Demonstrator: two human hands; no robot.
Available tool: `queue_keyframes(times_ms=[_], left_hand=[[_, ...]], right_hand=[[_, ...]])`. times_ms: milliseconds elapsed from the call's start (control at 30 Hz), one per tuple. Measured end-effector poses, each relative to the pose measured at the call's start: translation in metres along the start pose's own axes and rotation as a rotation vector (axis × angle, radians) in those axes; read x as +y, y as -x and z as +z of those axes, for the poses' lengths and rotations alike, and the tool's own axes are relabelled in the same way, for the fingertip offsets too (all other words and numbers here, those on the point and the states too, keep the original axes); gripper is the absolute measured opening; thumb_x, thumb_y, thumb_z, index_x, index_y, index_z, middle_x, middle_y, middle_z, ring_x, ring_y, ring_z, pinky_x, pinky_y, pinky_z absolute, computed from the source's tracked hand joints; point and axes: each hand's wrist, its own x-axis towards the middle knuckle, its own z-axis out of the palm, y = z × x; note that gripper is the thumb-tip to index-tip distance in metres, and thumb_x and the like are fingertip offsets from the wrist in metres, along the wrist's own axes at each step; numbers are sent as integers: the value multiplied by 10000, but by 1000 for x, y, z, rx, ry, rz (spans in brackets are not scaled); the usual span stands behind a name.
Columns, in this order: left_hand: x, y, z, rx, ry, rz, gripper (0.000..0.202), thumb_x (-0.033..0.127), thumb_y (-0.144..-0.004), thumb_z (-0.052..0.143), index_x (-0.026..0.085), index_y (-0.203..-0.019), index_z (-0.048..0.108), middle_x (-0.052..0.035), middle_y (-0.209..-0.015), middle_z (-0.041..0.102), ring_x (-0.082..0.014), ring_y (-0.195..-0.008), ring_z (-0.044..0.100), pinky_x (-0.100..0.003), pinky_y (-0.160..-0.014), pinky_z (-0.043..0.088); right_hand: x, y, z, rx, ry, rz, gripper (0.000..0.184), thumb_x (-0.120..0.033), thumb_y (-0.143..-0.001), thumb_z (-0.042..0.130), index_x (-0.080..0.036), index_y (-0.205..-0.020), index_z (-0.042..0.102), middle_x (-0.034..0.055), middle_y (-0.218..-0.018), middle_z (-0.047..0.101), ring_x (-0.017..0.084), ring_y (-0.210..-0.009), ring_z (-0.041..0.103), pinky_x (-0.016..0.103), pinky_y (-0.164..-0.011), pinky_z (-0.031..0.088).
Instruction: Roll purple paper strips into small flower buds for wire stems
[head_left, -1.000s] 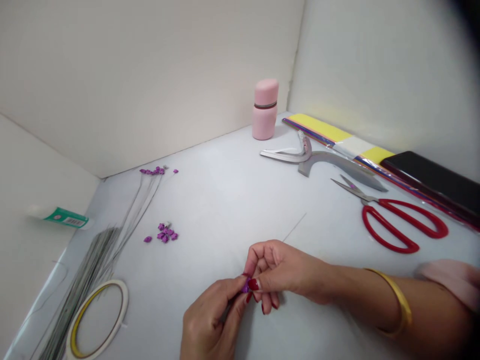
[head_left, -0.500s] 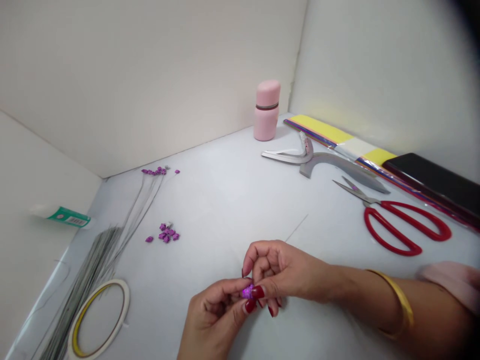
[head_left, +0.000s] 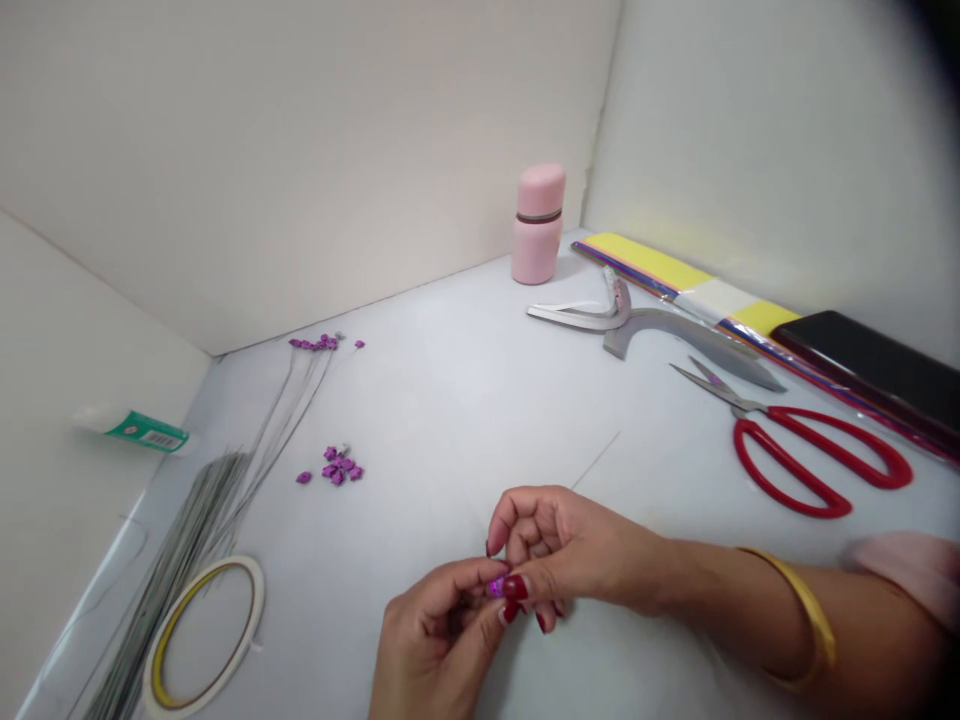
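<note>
Left hand [head_left: 435, 640] and right hand [head_left: 562, 545]: both grips clenched, pinching a small purple glitter piece [head_left: 496, 588] between the fingertips, near the desk's [head_left: 450, 420] front edge. Thin wire [head_left: 596, 460] extends from behind the right hand. Also present: loose purple pieces [head_left: 339, 468] beside wire stems [head_left: 196, 530] toward the left edge; tape roll [head_left: 251, 600] at front left corner; red-handled scissors [head_left: 795, 460] toward the right edge.

Far wall: off-white board panel [head_left: 300, 150], meeting the right wall at a vertical seam.
Right wall: matching panel [head_left: 780, 130], with a warm patch [head_left: 660, 215] low down.
Left wall: matching panel [head_left: 60, 560].
Bench: pale grey-white top [head_left: 450, 420].
Light: soft, even.
</note>
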Motion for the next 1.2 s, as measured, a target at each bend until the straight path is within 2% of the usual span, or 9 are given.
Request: queue_keyframes(times_ms=[167,433,500,633,733,867,1067,1200], left_hand=[[7,-1,2,47,131,-86,139,250,-706,673,171,-819,690,-18,-690,715,-126,-655,651,-175,-627,510],[12,0,4,17,181,-126,103,236,-696,683,196,-788,708,-5,-696,729,-110,-658,657,-145,-638,500],[10,1,4,15,138,-111,102,237,-700,674,199,-790,705,-7,-712,734,-108,-657,659,-142,-639,499],[1,3,3,63,-117,-1,128,263,-716,642,188,-802,700,-35,-738,724,-138,-661,659,-176,-628,503],[0,3,3,100,-114,0,138,285,-712,644,191,-798,696,-33,-720,717,-146,-648,654,-192,-618,507],[7,2,3,190,5,-63,128,277,-652,706,207,-758,707,-9,-685,702,-116,-633,624,-148,-587,483],[9,0,1,144,-6,81,78,239,-684,688,223,-759,706,-8,-696,659,-112,-656,606,-171,-624,464],[7,-1,0,132,43,72,93,211,-680,693,236,-768,710,-3,-707,659,-106,-661,611,-162,-614,466]], right_hand=[[2,1,-1,-40,-23,-61,237,-325,-765,629,-137,-856,516,-12,-610,622,72,-490,587,144,-439,393],[5,-1,1,18,26,-104,267,-289,-714,679,-157,-866,503,-35,-607,604,66,-455,549,163,-437,391],[6,1,3,54,81,-146,229,-246,-721,664,-158,-863,509,-47,-596,582,53,-457,511,171,-459,403],[8,2,6,111,237,-221,174,-146,-724,628,-150,-873,538,-66,-549,540,47,-489,477,159,-486,383],[8,1,5,107,133,-182,217,-260,-739,646,-158,-872,509,-62,-544,553,53,-452,495,158,-446,371],[7,-1,3,65,39,-99,333,-470,-782,562,-145,-771,488,-8,-581,606,68,-451,551,147,-415,370],[7,1,3,-42,-8,-14,327,-428,-766,604,-107,-724,556,18,-598,632,67,-462,588,121,-405,397],[8,1,2,-70,-67,13,305,-398,-786,591,-95,-748,591,26,-607,642,63,-460,597,107,-394,401]])
